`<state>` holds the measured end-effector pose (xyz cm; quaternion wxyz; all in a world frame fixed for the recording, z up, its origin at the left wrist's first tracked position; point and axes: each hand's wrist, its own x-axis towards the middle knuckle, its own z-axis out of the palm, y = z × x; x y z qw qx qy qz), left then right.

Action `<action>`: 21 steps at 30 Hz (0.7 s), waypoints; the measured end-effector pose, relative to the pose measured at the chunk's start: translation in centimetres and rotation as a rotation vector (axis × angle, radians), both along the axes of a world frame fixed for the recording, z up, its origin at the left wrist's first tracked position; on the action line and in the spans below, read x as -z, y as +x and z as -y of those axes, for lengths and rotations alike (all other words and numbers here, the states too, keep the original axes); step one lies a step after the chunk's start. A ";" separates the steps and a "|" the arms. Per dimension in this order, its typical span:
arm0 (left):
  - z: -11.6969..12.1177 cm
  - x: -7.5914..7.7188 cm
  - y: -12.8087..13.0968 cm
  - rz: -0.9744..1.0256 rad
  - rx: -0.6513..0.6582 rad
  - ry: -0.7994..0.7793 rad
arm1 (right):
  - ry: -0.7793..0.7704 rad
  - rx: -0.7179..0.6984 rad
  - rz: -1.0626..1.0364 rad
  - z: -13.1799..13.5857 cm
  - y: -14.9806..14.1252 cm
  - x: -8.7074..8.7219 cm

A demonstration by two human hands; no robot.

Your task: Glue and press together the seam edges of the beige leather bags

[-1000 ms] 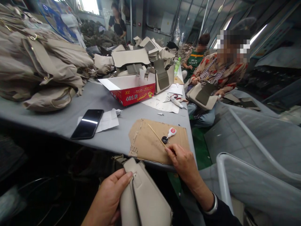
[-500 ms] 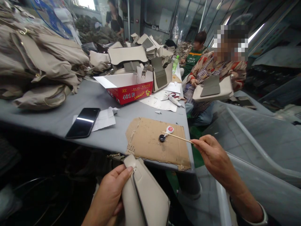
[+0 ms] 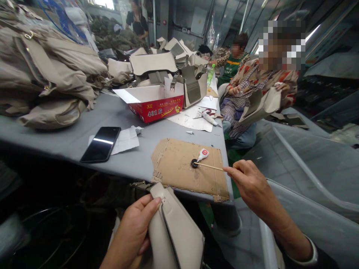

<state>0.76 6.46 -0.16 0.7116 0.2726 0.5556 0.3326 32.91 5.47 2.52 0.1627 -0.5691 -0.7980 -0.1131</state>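
My left hand [image 3: 137, 224] is closed on a beige leather bag piece [image 3: 179, 228], thumb on top near its narrow upper end, below the table's front edge. A thin wooden stick [image 3: 210, 166] is pinched in my right hand [image 3: 249, 183]. Its far tip reaches into a small round black cap [image 3: 194, 163]. That cap rests on a flat sheet of brown cardboard [image 3: 179, 175] at the table corner. Touching or just beside the cap lies a small white glue bottle [image 3: 203, 153] with a red label.
On the grey table [image 3: 134, 160] lie a black phone [image 3: 101, 144], pliers [image 3: 209, 117] and a red-and-white box [image 3: 159, 110]. Beige bags [image 3: 53, 71] pile up at left, bag pieces [image 3: 154, 63] behind. A co-worker [image 3: 258, 89] sits at right, near a translucent bin [image 3: 303, 172].
The stick's tip has moved from above the glue bottle's neck down into the black cap. My left hand keeps its hold. The co-worker has tilted the bag piece.
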 end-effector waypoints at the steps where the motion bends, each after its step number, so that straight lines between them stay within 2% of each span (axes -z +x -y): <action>1: 0.0 -0.1 0.0 -0.002 -0.005 -0.001 | 0.003 -0.003 0.005 0.0 0.0 0.0; 10: -0.3 -0.2 0.4 0.030 0.018 0.025 | 0.084 0.022 0.069 0.7 1.2 -0.7; 15: -0.2 -0.3 0.3 0.024 0.027 0.045 | 0.074 -0.065 -0.171 1.3 -0.7 -0.9; 18: -0.2 -0.4 0.1 0.024 0.025 0.032 | 0.010 -0.147 -0.326 1.4 -2.3 -0.3; 21: -0.3 -0.5 0.0 0.017 0.026 0.019 | -0.053 -0.181 -0.390 1.4 -3.0 0.6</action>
